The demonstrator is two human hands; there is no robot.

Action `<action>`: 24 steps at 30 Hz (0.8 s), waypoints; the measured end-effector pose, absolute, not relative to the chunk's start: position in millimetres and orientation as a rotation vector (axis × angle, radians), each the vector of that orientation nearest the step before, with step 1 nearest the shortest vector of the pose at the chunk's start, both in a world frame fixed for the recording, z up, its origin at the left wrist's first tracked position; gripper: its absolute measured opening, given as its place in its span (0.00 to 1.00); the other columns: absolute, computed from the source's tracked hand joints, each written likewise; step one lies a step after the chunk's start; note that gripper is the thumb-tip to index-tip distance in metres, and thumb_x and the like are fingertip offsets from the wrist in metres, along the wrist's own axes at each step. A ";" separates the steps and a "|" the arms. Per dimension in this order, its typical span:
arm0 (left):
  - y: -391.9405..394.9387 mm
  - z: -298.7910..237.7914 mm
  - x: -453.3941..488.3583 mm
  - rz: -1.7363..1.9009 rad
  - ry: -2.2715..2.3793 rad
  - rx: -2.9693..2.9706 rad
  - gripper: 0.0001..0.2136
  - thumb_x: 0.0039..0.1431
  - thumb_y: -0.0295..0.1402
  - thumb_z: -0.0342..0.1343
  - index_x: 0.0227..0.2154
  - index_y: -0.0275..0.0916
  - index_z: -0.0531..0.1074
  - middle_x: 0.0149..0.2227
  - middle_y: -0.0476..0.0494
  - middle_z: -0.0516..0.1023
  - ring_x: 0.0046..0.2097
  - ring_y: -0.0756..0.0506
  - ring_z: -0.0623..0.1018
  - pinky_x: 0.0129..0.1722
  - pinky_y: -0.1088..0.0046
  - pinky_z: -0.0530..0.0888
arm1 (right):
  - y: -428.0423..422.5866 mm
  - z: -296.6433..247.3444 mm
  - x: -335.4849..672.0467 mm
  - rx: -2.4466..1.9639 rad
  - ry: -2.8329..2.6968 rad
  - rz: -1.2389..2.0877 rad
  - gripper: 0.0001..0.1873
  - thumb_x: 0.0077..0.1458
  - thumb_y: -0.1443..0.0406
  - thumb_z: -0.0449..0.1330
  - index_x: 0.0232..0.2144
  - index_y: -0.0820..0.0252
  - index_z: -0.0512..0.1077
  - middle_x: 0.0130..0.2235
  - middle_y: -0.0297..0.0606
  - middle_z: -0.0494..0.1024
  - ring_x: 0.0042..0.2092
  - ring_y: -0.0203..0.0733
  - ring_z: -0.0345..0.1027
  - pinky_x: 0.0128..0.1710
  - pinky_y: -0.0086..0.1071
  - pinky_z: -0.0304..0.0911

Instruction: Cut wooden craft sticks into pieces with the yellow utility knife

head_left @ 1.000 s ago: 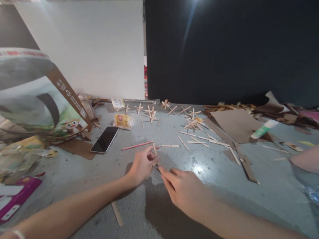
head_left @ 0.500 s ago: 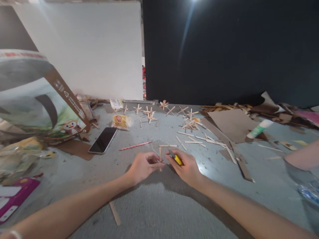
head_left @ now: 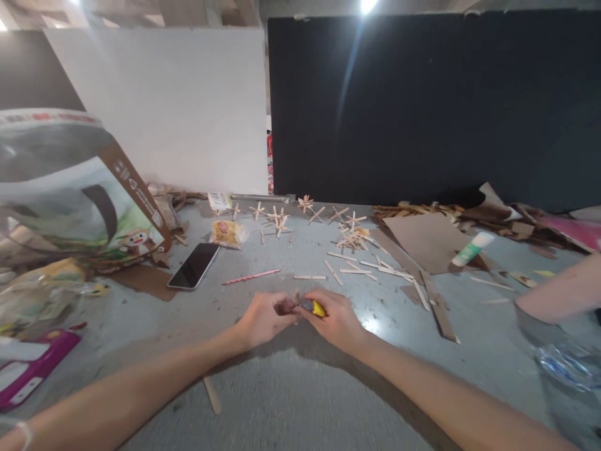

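Observation:
My left hand (head_left: 263, 321) pinches a small wooden craft stick (head_left: 297, 294), of which only the upper tip shows between the fingers. In my right hand (head_left: 342, 321) is a yellow utility knife (head_left: 318, 308), its grey front end against the stick at my left fingertips. Whether the blade cuts into the wood cannot be made out. Just beyond both hands lies a loose craft stick (head_left: 310, 277), with a pink patterned pencil (head_left: 251, 276) to its left. Several more sticks (head_left: 359, 272) are scattered farther right. A single stick (head_left: 212, 394) rests below my left forearm.
Crossed-stick pieces (head_left: 280, 222) stand along the back. Left are a phone (head_left: 194, 267), a wrapped snack (head_left: 225, 233), a large printed bag (head_left: 61, 194) and a purple object (head_left: 44, 366). Right are cardboard (head_left: 422, 241), a glue stick (head_left: 472, 248) and another person's arm (head_left: 561, 289).
My right hand has moved left with the utility knife, bringing it against the stick in my left hand. The stick's visible part is shorter. The camera view has tilted up slightly.

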State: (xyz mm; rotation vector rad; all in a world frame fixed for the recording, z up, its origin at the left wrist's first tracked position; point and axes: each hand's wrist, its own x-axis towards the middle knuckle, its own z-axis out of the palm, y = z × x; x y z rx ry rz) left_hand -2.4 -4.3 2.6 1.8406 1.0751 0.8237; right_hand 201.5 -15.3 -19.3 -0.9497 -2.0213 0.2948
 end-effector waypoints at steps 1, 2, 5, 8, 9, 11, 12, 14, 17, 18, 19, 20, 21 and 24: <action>-4.4 3.5 -2.1 0.826 1.087 1.844 0.11 0.49 0.38 0.63 0.21 0.38 0.70 0.21 0.54 0.68 0.25 0.52 0.64 0.28 0.76 0.63 | -15.2 -18.9 201.1 -0.944 -2.032 0.305 0.10 0.67 0.58 0.59 0.38 0.57 0.76 0.33 0.37 0.81 0.33 0.40 0.73 0.35 0.30 0.63; -4.4 4.6 -1.8 0.829 1.103 1.844 0.11 0.48 0.37 0.62 0.20 0.38 0.69 0.20 0.54 0.68 0.25 0.52 0.64 0.28 0.76 0.63 | -15.3 -18.3 200.7 -0.941 -2.044 0.313 0.09 0.67 0.59 0.59 0.37 0.57 0.76 0.33 0.37 0.81 0.33 0.40 0.73 0.35 0.30 0.63; -4.9 8.6 -1.0 0.818 1.145 1.835 0.09 0.47 0.36 0.61 0.20 0.38 0.68 0.20 0.55 0.67 0.25 0.52 0.64 0.27 0.76 0.63 | -15.9 -15.9 200.1 -0.971 -2.063 0.323 0.07 0.65 0.61 0.59 0.37 0.56 0.75 0.33 0.38 0.81 0.33 0.40 0.73 0.34 0.30 0.63; -6.2 12.8 -0.5 0.801 1.162 1.819 0.09 0.48 0.37 0.61 0.21 0.38 0.69 0.20 0.54 0.68 0.26 0.51 0.65 0.28 0.76 0.63 | -16.9 -13.3 199.1 -0.995 -2.074 0.319 0.04 0.62 0.64 0.60 0.37 0.56 0.75 0.34 0.38 0.82 0.34 0.41 0.74 0.35 0.30 0.64; -6.6 13.8 -0.5 0.800 1.168 1.816 0.10 0.48 0.38 0.61 0.21 0.38 0.70 0.20 0.53 0.69 0.26 0.51 0.65 0.28 0.76 0.63 | -17.0 -12.8 198.7 -1.001 -2.081 0.323 0.04 0.61 0.65 0.60 0.37 0.56 0.75 0.35 0.38 0.82 0.34 0.42 0.74 0.36 0.30 0.64; -6.5 14.5 -0.7 0.800 1.181 1.820 0.10 0.48 0.38 0.61 0.21 0.39 0.70 0.20 0.53 0.69 0.26 0.51 0.66 0.28 0.76 0.63 | -16.7 -13.1 197.9 -1.017 -2.083 0.335 0.03 0.61 0.65 0.60 0.37 0.55 0.74 0.35 0.37 0.82 0.35 0.42 0.75 0.36 0.30 0.65; -6.1 14.0 -1.0 0.803 1.186 1.829 0.10 0.48 0.38 0.60 0.21 0.39 0.69 0.20 0.53 0.69 0.26 0.51 0.66 0.28 0.76 0.63 | -16.2 -13.8 197.5 -1.022 -2.075 0.340 0.03 0.61 0.65 0.60 0.37 0.55 0.74 0.35 0.37 0.82 0.35 0.42 0.75 0.36 0.30 0.65; -4.6 11.8 -1.7 0.813 1.185 1.869 0.10 0.48 0.38 0.60 0.19 0.39 0.68 0.19 0.53 0.69 0.25 0.51 0.65 0.27 0.76 0.64 | -14.9 -16.1 197.1 -1.012 -2.061 0.351 0.04 0.61 0.65 0.60 0.38 0.55 0.74 0.35 0.37 0.83 0.35 0.43 0.76 0.36 0.30 0.66; -2.8 7.8 -3.3 0.828 1.178 1.937 0.11 0.49 0.37 0.59 0.19 0.39 0.66 0.19 0.53 0.68 0.25 0.51 0.64 0.28 0.76 0.64 | -13.3 -18.6 197.1 -0.977 -2.063 0.354 0.06 0.61 0.68 0.58 0.39 0.55 0.75 0.36 0.37 0.83 0.36 0.42 0.77 0.37 0.31 0.67; -2.8 7.0 -4.1 0.838 1.179 1.955 0.11 0.49 0.37 0.58 0.19 0.40 0.65 0.19 0.53 0.68 0.25 0.51 0.64 0.28 0.77 0.64 | -13.3 -18.5 197.1 -0.979 -2.072 0.357 0.08 0.60 0.69 0.58 0.40 0.55 0.75 0.36 0.37 0.83 0.37 0.42 0.77 0.38 0.31 0.67; -3.2 6.5 -4.8 0.837 1.183 1.970 0.11 0.50 0.37 0.58 0.19 0.40 0.65 0.20 0.53 0.68 0.25 0.51 0.64 0.28 0.77 0.64 | -13.6 -18.0 197.0 -0.986 -2.082 0.363 0.09 0.60 0.70 0.57 0.40 0.54 0.75 0.37 0.38 0.84 0.37 0.42 0.78 0.39 0.31 0.68; -3.8 6.5 -5.5 0.844 1.194 1.980 0.11 0.51 0.37 0.57 0.19 0.40 0.64 0.20 0.54 0.68 0.25 0.51 0.64 0.28 0.76 0.64 | -14.2 -17.1 196.8 -1.001 -2.089 0.371 0.10 0.60 0.70 0.57 0.42 0.54 0.76 0.38 0.38 0.84 0.38 0.43 0.78 0.39 0.31 0.68; -4.6 6.9 -6.1 0.846 1.202 1.987 0.11 0.52 0.37 0.56 0.19 0.40 0.64 0.20 0.54 0.67 0.25 0.51 0.64 0.28 0.76 0.63 | -14.9 -16.0 196.5 -1.018 -2.095 0.380 0.11 0.60 0.70 0.58 0.43 0.54 0.76 0.40 0.39 0.84 0.40 0.43 0.78 0.40 0.32 0.69; -7.0 8.4 -7.3 0.862 1.171 2.019 0.11 0.54 0.34 0.55 0.20 0.40 0.62 0.21 0.54 0.65 0.26 0.51 0.64 0.29 0.77 0.63 | -17.5 -13.4 195.6 -1.028 -2.126 0.403 0.12 0.59 0.71 0.58 0.44 0.54 0.76 0.41 0.39 0.85 0.41 0.44 0.79 0.42 0.33 0.69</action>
